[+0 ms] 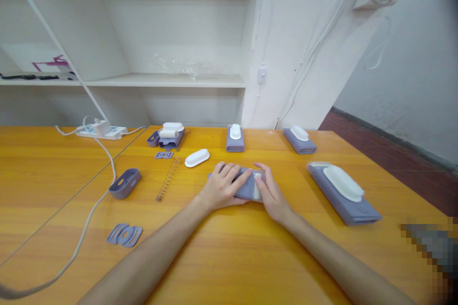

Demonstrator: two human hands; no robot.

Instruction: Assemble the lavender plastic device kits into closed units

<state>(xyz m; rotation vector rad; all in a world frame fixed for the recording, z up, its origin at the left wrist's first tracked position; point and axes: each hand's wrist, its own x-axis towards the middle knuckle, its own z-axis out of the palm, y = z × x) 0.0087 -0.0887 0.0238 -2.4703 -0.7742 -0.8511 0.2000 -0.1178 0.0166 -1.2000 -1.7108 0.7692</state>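
Observation:
A grey-purple plastic housing [246, 191] lies level just above or on the table, with a pale, clear-edged piece at its right end. My left hand [221, 187] is wrapped over its left part, fingers across the top. My right hand [272, 196] grips the right end, thumb on the pale piece and fingers round the far side. A white oval cap [197, 157] lies beyond my left hand. To the left are a long coil spring [169, 178], a hollow oval purple end piece [125, 183] and a flat purple plate with cutouts [125, 235].
Purple housings with white oval caps stand at the back middle [235, 145], back right [299, 144] and right [343, 195]. More loose parts [171, 137] sit at the back left. A white cable [93, 206] crosses the left side from a power strip [102, 131].

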